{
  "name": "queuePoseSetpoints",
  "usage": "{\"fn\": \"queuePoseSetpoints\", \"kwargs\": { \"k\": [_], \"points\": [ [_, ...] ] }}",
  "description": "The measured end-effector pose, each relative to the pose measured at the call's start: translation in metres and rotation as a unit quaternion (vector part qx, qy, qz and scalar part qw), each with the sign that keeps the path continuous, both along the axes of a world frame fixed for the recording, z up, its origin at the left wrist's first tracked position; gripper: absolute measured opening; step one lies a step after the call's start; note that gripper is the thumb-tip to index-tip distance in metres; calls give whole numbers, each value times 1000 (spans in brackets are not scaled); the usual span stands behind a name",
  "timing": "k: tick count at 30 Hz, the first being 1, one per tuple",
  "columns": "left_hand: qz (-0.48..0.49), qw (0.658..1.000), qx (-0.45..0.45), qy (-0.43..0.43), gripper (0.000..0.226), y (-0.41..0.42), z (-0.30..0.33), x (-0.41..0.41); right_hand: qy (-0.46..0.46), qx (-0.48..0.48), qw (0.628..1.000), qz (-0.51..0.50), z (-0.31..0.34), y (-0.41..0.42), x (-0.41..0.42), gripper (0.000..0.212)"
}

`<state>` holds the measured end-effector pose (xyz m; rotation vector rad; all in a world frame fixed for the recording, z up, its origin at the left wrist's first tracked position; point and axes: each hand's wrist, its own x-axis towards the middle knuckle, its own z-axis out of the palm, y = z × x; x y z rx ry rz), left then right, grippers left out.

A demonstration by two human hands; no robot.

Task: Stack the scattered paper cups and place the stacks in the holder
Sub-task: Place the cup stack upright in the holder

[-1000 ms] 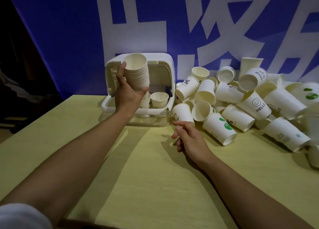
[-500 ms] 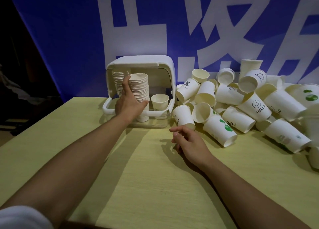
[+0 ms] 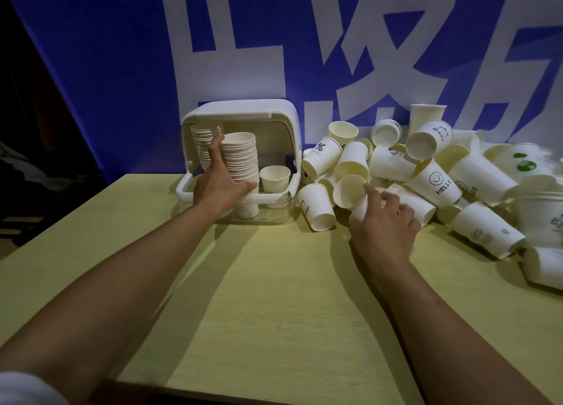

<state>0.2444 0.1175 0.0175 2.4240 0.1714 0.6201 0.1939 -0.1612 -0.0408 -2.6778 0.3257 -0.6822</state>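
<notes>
Two bare hands are extended over the pale yellow-green wooden table (image 3: pixel 274 298). The left hand (image 3: pixel 221 180) is wrapped around a tall nested stack of white paper cups (image 3: pixel 240 157), thumb on the right side near the base and fingers curled round the left side. This stack stands upright inside the white plastic cup holder with a hooded top and clear lower tray (image 3: pixel 283 115), with its bottom cup reaching down into the tray. A second nested stack of white cups (image 3: pixel 201 145) stands behind it, against the holder's left wall, touching or nearly touching the first. A single small white paper cup (image 3: pixel 274 180) stands upright in the right part of the holder, just beside the gripped stack.

The right hand (image 3: pixel 385 221) is at the near edge of the loose pile of scattered white paper cups (image 3: pixel 426 173), to the right of the holder. Its fingers are curled round a cup lying on its side (image 3: pixel 359 212); the grip is mostly hidden by the back of the hand. The index fingertip touches the rim of an open-mouthed cup (image 3: pixel 348 191) that faces the viewer.

The pile lies against a blue banner with large white characters (image 3: pixel 122 69). Cups in it lie tilted or on their sides; one carries a smiley face and the word HELLO (image 3: pixel 435 182), another a percent sign (image 3: pixel 321 156), and some carry green marks (image 3: pixel 524 160).
</notes>
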Motion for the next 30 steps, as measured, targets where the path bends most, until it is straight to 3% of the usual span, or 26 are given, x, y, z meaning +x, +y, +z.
{"fn": "queuePoseSetpoints", "kwargs": {
  "k": [2, 6, 9, 11, 13, 15, 17, 20, 25, 30],
  "points": [
    [-8, 1000, -11, -2, 120, -1, 0, -3, 24, 7, 1000, 12, -1, 3, -1, 61],
    [35, 997, -41, -57, 122, -10, -3, -10, -14, 27, 999, 25, 5, 13, -11, 80],
    [41, 979, -41, -194, 86, -20, -8, -22, -18, 50, 997, 49, 10, 17, -19, 81],
    [-13, 970, -77, -232, 54, -32, -11, -32, -44, 107, 989, 91, 13, 21, -22, 73],
    [-99, 969, -136, -181, 34, -48, -9, -47, -108, 228, 955, 158, 16, 26, -24, 66],
    [-200, 959, -174, -96, 32, -62, -9, -59, -165, 341, 899, 220, 21, 31, -29, 60],
    [-290, 935, -203, -24, 37, -72, -13, -65, -179, 383, 865, 270, 23, 35, -34, 56],
    [-348, 909, -230, 20, 52, -80, -16, -69, -155, 420, 828, 337, 22, 42, -40, 56],
    [-341, 899, -272, -40, 39, -83, 0, -74, -116, 477, 787, 373, 22, 41, -41, 46],
    [-250, 928, -242, -130, 39, -59, 36, -61, -57, 467, 810, 351, 4, 44, -33, 43]
  ]
}}
